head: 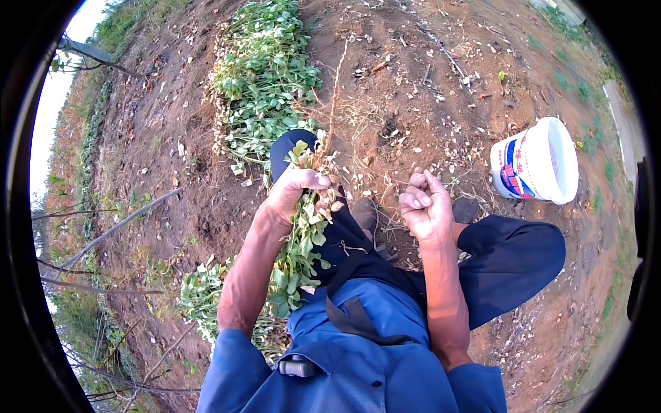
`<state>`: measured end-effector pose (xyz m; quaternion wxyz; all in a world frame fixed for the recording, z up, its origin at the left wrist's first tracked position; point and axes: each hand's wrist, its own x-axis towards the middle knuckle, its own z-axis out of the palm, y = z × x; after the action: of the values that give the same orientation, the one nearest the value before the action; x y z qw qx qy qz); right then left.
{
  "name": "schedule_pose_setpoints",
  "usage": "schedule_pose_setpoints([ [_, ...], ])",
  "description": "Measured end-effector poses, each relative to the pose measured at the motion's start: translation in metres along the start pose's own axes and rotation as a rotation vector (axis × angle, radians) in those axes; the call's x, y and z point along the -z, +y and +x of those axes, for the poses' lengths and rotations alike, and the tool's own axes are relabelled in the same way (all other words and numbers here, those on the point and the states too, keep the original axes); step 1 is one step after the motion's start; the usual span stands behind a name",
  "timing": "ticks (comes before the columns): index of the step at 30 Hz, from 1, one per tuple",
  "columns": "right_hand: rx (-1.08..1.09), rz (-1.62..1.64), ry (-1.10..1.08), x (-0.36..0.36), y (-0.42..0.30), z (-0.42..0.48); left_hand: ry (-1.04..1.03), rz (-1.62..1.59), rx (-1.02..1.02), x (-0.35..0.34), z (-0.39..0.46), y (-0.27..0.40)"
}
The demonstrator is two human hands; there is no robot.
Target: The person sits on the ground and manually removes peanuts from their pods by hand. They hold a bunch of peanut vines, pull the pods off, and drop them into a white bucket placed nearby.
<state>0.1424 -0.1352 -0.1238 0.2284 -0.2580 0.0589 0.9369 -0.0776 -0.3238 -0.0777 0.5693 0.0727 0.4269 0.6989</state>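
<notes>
My left hand [294, 191] is closed around a peanut plant [304, 242], its leafy stems drooping towards my lap. Pale peanut pods [333, 201] cluster beside the thumb, and a long thin root [336, 88] sticks out above the fist. Apart from the plant, my right hand [427, 204] hovers between my knees with its fingers curled inwards. Whether anything small lies inside those fingers is hidden. To the right of that hand, a white plastic bucket [532, 155] with blue and red printing tips towards the right; its contents are not visible.
A long row of uprooted peanut plants [263, 77] lies ahead on the left. More leafy plants [204, 294] rest by my left elbow. Bare branches [124, 224] jut in from the left. Dry leaf bits and twigs litter the brown soil [403, 31].
</notes>
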Motion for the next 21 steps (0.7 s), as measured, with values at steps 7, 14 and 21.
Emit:
schedule_pose_setpoints([
  [7,0.59,0.363,-0.414,-0.061,-0.239,-0.005,-0.161,-0.149,-0.036,-0.013,-0.004,0.005],
  [14,0.633,0.121,-0.192,-0.041,-0.252,-0.016,-0.001,-0.031,0.029,-0.024,0.002,0.0],
  [21,0.014,-0.966,-0.264,-0.033,0.014,-0.003,0.016,0.155,0.061,-0.039,0.002,0.004],
])
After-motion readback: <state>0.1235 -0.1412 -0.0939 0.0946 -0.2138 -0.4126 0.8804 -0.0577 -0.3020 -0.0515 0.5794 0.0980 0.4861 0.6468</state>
